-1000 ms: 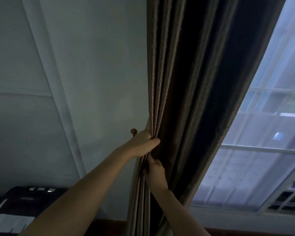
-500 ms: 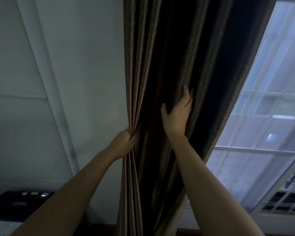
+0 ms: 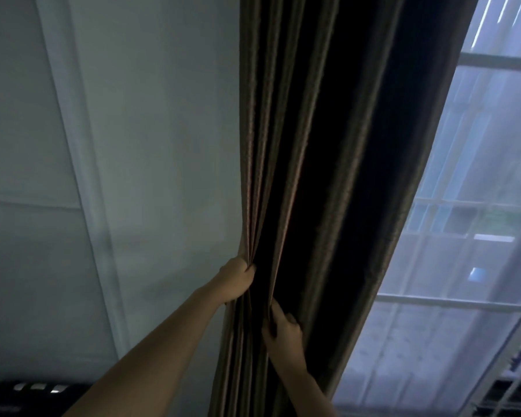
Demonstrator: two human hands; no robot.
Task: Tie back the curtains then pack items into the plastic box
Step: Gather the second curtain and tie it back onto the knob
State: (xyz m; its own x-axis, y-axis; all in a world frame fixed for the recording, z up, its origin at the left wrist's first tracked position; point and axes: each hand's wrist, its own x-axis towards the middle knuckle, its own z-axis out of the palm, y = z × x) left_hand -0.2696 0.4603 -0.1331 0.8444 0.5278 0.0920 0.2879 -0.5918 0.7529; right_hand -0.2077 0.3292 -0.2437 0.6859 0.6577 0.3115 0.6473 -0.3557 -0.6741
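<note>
A dark brown curtain [image 3: 322,145] hangs in gathered folds down the middle of the view, between the wall and the window. My left hand [image 3: 236,281] grips the bunched left edge of the curtain. Just below and to the right, my right hand [image 3: 282,329] pinches several folds of the same curtain, fingers curled into the cloth. No tie-back and no plastic box are in view.
A pale wall [image 3: 133,176] with a white vertical trim strip [image 3: 82,176] is on the left. A window [image 3: 469,266] behind sheer white fabric fills the right side. A dark device [image 3: 27,395] with small light buttons sits at the bottom left.
My right hand has dropped from flat on the curtain higher up to below my left hand and now grips folds. My left hand keeps its hold on the edge.
</note>
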